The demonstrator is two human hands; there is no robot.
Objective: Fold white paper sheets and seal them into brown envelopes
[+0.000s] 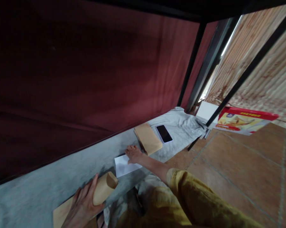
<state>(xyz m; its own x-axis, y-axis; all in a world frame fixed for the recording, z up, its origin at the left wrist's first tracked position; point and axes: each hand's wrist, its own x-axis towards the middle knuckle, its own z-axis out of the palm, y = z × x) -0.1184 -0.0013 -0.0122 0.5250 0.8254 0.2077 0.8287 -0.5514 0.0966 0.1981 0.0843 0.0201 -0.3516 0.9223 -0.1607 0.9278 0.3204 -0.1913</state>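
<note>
At the lower left, my left hand [83,202] is closed around a brown paper envelope [102,190], thumb on the near side and fingers on the far side. The envelope's mouth gapes toward the right. Under that hand lies more flat brown paper [61,209], partly hidden. My right hand [133,153] rests on a folded white paper [124,167], its fingers bent over the far edge and its thumb on top. Just beyond this hand lies a stack of brown envelopes [149,139].
A dark-screened phone [164,134] lies beside the stack on the grey cloth [183,122] covering the narrow surface. A dark red curtain [97,79] hangs along the far side. Black metal posts [192,60] rise at the right, near a red and yellow carton [244,122] on the tiled floor [240,161].
</note>
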